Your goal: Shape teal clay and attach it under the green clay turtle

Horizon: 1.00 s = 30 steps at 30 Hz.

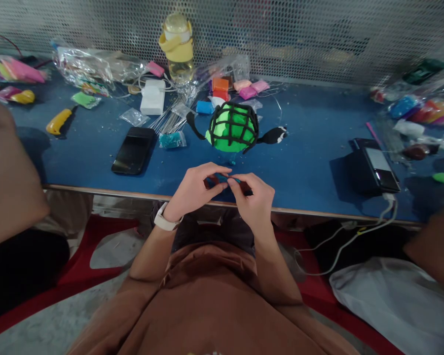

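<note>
in the head view, the left hand [202, 185] and the right hand [255, 197] meet over the near edge of a blue tabletop [307, 162], forearms reaching forward and angled inward, a white wristband [166, 218] on the left wrist. thumbs and index fingers of both hands pinch a small teal-blue piece [222, 177], mostly hidden by the fingers; the left fingers bend over it from the left, the right ones from the right. just beyond the hands sits a bright green dome-shaped model with black lattice strips [232, 128]. left of it lie a teal packet in clear plastic [172, 140] and a flat black phone [133, 150].
</note>
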{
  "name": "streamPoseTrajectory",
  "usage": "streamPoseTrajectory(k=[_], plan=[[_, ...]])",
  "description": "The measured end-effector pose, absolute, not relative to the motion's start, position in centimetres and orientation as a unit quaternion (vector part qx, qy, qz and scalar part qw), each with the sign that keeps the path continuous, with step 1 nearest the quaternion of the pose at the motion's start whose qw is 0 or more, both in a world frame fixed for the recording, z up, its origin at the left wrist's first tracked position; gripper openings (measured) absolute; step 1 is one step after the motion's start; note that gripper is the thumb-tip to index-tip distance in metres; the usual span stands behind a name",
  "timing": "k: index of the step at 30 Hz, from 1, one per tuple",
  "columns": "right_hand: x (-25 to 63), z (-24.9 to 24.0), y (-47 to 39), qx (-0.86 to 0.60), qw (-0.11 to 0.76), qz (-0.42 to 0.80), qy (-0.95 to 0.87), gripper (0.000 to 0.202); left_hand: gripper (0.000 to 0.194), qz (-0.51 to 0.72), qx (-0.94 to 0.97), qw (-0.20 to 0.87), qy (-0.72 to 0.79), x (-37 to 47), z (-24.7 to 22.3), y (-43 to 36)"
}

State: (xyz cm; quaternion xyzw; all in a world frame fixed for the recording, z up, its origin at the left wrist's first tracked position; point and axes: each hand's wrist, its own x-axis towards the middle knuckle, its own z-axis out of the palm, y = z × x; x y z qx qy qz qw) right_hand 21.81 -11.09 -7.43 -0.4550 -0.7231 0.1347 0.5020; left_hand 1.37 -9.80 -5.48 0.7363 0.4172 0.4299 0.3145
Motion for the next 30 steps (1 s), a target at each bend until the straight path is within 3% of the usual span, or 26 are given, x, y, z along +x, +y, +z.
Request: streamPoseTrajectory(k=[8,19,30], plan=[[21.65,-7.21,-11.08,-0.461,0.489,0.133,-0.729,0.039,0.008,0.434,0.743,0.301,0.412,1.44,-5.45,-9.74],[21.86,-7.74,-11.12,-0.433,0.501,0.18,-0.728,0.003,0.03,0.426,0.729,0.345,0.411,1.41,-5.26,-9.77],[21.93,-7.52,-10.9,-0.456,0.492,0.172,-0.721,0.018,0.013,0.44,0.704,0.357,0.427,1.31,-5.23,-9.93]])
